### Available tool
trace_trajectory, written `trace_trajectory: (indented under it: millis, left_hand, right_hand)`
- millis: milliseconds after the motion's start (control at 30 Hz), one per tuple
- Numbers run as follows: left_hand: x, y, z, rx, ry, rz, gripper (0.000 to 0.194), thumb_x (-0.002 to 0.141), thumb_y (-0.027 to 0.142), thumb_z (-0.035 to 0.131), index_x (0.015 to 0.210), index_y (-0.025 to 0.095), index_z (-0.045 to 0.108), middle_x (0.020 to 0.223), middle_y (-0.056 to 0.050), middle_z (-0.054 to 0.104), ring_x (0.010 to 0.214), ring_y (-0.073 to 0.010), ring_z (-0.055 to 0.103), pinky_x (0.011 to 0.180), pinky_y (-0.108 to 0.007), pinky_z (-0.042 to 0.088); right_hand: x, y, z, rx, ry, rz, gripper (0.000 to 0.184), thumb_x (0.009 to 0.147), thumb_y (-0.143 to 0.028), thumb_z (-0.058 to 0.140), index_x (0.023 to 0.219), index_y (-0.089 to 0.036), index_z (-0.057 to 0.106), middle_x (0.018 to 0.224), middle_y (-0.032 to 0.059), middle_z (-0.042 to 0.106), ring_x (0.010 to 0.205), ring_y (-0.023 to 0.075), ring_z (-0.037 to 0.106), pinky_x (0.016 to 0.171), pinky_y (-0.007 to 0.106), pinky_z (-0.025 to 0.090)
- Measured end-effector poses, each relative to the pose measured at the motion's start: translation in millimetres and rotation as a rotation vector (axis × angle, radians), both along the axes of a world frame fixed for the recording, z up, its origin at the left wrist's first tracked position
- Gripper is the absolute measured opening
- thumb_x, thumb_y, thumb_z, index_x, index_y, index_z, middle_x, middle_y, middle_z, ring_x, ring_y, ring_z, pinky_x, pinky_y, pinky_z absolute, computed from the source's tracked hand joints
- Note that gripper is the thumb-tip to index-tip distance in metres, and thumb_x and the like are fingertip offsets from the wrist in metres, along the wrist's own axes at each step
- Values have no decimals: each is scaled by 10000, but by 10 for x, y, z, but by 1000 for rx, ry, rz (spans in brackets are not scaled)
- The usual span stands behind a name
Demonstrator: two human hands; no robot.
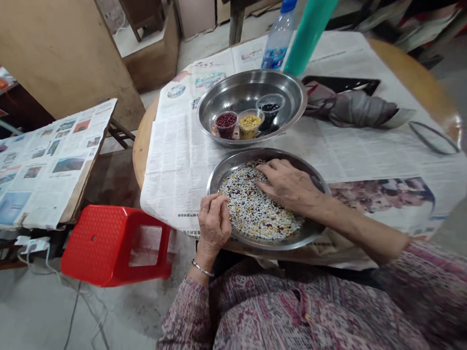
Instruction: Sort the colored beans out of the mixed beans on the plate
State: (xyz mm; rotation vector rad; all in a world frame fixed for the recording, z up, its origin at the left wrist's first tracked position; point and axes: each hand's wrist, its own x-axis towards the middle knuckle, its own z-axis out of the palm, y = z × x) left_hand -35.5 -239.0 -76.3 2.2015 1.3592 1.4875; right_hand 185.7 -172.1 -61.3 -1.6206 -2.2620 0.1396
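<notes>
Just below the frame's centre, mixed grains (255, 208) lie in a steel tray (311, 225), beneath and left of the right hand (290, 186) — thumb and fingers apart. The left hand (214, 220) curls at the left rim — holding what, I can't tell.

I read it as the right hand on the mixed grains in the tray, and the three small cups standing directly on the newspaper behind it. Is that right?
Not quite: the head view shows the three small cups standing inside the metal bowl, not directly on the newspaper. The rest holds.
</notes>
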Motion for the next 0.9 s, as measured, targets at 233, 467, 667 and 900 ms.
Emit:
trace_trajectory:
  millis: [233,467,667,900]
  left_hand:
    - [6,0,1,14,2,-3,171,1016,147,464,1068,164,626,1002,-82,632,976,-183,598,892,-342,537]
    - [-1,-6,-22,1,3,-4,176,1018,154,463,1081,166,626,1016,-86,637,993,-187,604,894,-353,540]
    - [5,3,-15,13,-4,-7,178,1022,158,458,1074,165,629,1013,-85,637,980,-184,605,889,-352,544]
    - [9,5,-4,16,-8,-9,175,1019,153,461,1069,165,629,1008,-85,634,978,-184,605,893,-346,542]
  right_hand:
    - [-138,-264,107,-253,256,352,180,881,-181,514,904,-208,690,860,48,718,780,186,660,741,320,507]
    - [-83,-726,47,-198,242,574,237,951,-191,493,1073,-224,694,1007,80,707,912,191,676,797,326,548]
    - [129,-387,14,-82,157,308,294,958,-227,438,1036,-221,722,1004,97,726,940,235,683,855,391,549]
    - [88,-238,46,-194,35,149,284,871,-331,563,1070,-175,693,1039,136,694,905,276,668,804,412,532]
